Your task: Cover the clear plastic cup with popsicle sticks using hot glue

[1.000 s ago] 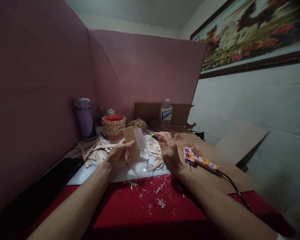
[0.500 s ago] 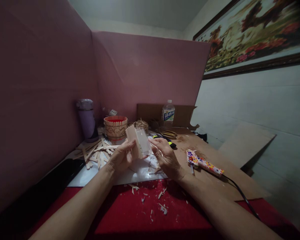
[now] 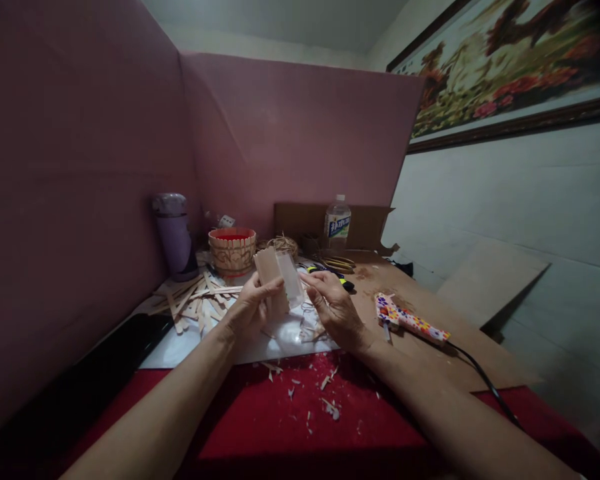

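Observation:
My left hand (image 3: 254, 301) is closed on a small clear plastic box (image 3: 292, 280) with flat wooden craft sticks (image 3: 270, 272) lined up along its left side. The thumb lies across the sticks, and the other fingers are partly hidden behind them. The box is held tilted above the white sheet. At its right edge is my right hand (image 3: 334, 308), fingers stretched toward the box and the thumb apart from them. Whether those fingertips touch the plastic I cannot tell.
Loose craft sticks (image 3: 195, 300) lie on the white sheet (image 3: 165, 350). Behind stand a purple bottle (image 3: 174, 237), a stick-covered round container (image 3: 233, 252) and a plastic bottle (image 3: 338, 223). A flower-patterned glue gun (image 3: 410, 320) with a black cord rests on cardboard (image 3: 430, 363). Shavings litter the red cloth (image 3: 280, 433).
The box has turned a little in my left hand, so the stick-covered side shows more broadly. My right hand's fingers have shifted slightly at its right edge. The view has moved slightly.

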Demonstrator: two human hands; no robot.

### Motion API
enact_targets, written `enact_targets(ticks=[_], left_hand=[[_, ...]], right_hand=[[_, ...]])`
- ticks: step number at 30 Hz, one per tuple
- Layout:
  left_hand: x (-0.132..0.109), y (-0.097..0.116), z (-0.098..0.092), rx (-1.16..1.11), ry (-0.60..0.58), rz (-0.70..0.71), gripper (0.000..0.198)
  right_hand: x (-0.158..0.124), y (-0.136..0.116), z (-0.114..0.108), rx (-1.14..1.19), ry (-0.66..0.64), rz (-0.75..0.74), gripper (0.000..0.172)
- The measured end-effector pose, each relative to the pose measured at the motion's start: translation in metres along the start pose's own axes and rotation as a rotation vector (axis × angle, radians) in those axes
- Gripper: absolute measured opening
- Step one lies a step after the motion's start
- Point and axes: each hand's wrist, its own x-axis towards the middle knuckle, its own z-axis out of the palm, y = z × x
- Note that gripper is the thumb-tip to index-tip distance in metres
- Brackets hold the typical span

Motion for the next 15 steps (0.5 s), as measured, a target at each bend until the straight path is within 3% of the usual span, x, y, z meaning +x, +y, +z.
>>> enact_targets(ticks=[5,15], left_hand=[[0.015,-0.005,-0.011,0.242,0.173,0.232,0.074],[0.023,-0.019,-0.016,0.616,0.182,0.226,0.075]], right_hand=[[0.002,0.006,-0.003,0.006,0.113,0.05,0.04],[0.004,0.007,-0.004,0.047,0.132,0.093,0.044]])
